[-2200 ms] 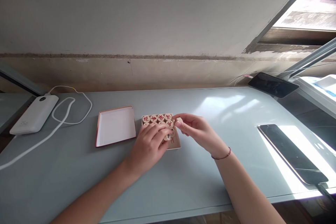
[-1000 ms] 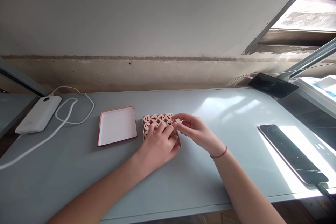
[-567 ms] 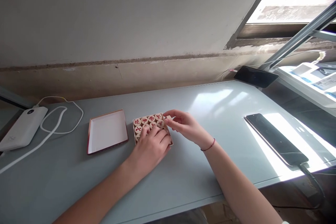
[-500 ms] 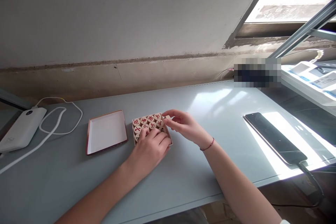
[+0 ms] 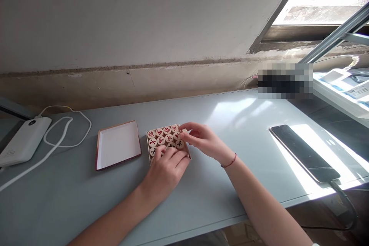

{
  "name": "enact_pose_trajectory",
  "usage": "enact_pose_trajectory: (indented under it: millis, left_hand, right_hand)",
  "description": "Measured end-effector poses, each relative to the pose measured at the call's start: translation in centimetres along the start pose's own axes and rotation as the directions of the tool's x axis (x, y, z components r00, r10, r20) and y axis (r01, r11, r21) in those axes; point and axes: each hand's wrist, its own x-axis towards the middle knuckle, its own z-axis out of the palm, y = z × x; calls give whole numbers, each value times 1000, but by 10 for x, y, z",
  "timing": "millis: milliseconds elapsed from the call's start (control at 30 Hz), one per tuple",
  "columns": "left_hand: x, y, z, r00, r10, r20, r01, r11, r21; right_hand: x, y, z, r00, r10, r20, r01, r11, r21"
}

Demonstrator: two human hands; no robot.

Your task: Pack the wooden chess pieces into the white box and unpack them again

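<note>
A shallow open box point(image 5: 148, 150) of round Chinese chess pieces point(image 5: 160, 140) rests on the desk, red characters in the back rows and black ones in front. My left hand point(image 5: 167, 165) lies over the box's front part, its fingers bent onto the pieces and the front right edge; what is under them is hidden. At the back right corner, my right hand point(image 5: 204, 140) pinches a small pale block, seemingly a Chinese chess piece point(image 5: 185, 132) seen edge-on, between thumb and fingers. Left of the box lies its lid point(image 5: 118, 146), white inside up.
A white power bank point(image 5: 25, 142) with a looped white cable point(image 5: 67, 130) is at the left. A black phone point(image 5: 304, 153), cable attached, lies at the right in sunlight. A wall stands behind the grey desk point(image 5: 201, 200); a metal frame point(image 5: 337, 30) rises at right.
My left hand has slid slightly toward me, uncovering more black pieces in the third row. My right hand stays at the box's back right corner. The view has shifted a little.
</note>
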Motion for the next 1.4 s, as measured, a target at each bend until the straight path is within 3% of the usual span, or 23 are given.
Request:
enact_pose_trajectory:
  millis: [500,700,833,1033,1233,1400]
  left_hand:
    - [-1,6,2,999,-51,-12,51,998,-26]
    - [-2,6,1,990,-142,4,142,988,54]
    - [-3,-1,-3,988,-152,33,150,986,71]
    - [-4,-22,-18,981,-171,95,160,980,117]
    - [-5,-28,-16,975,-183,125,170,980,105]
    - [-4,-35,-15,973,-201,116,186,974,129]
  right_hand:
    - [0,0,0,1000,-10,0,10,1000,-8]
    - [-1,-1,-4,1000,-7,15,8,1000,-20]
    - [-10,-5,-12,993,-15,119,38,981,-190]
    - [-24,-11,-8,980,-5,197,103,865,-491]
    - [-23,-8,-1,969,-18,247,147,845,-514]
    - [-20,-6,-1,976,-72,206,163,869,-468]
